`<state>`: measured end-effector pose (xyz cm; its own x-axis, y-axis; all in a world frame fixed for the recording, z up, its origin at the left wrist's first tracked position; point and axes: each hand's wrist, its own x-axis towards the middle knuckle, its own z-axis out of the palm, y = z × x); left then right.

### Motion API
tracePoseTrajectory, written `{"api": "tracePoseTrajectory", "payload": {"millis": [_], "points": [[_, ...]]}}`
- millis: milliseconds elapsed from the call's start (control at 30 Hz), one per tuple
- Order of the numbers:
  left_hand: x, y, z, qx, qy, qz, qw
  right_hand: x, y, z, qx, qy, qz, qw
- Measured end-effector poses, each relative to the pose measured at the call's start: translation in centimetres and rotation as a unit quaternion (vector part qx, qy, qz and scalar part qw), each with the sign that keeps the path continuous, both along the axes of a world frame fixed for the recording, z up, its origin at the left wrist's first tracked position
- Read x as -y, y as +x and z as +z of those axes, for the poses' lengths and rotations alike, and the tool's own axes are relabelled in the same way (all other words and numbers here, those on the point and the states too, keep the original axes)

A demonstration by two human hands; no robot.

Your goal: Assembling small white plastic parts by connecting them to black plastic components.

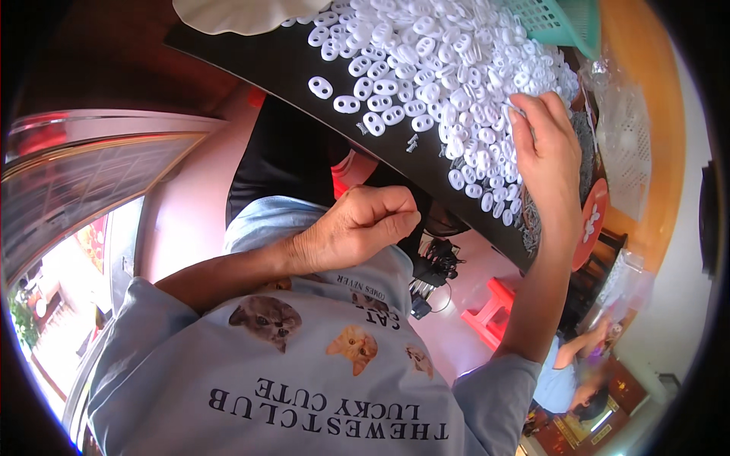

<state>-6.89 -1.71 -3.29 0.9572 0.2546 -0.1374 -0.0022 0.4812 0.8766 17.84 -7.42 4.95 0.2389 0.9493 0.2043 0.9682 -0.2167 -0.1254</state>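
Note:
A large heap of white oval plastic pieces with two holes each covers much of the black tabletop. My right hand reaches over the heap's right side, thumb and forefinger pinched close together. Whatever sits between those fingertips is too small to make out. In front of my shirt, away from the table, my left hand is closed in a fist. Its curled fingers hide anything inside. Small grey parts lie in a pile below my right wrist, and a few grey bits rest near the table's front edge.
A teal slotted basket stands at the far right of the heap, and a cream scalloped dish at the far left. Beside my right forearm is a red round plate bearing white pieces. A red stool stands below; another person is at lower right.

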Motion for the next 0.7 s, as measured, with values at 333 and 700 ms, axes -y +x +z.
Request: {"api": "tracePoseTrajectory", "payload": {"millis": [333,700], "points": [[-0.6,-0.3,-0.5,0.005,0.006,0.013,1.0,-3.2,1.4,0.5,-0.004,0.018,0.008,1.0],[-0.6,-0.2,-0.4,0.021,-0.006,0.03,0.999,-6.2,1.0,0.3,0.106,-0.084,-0.031,0.99]]}}
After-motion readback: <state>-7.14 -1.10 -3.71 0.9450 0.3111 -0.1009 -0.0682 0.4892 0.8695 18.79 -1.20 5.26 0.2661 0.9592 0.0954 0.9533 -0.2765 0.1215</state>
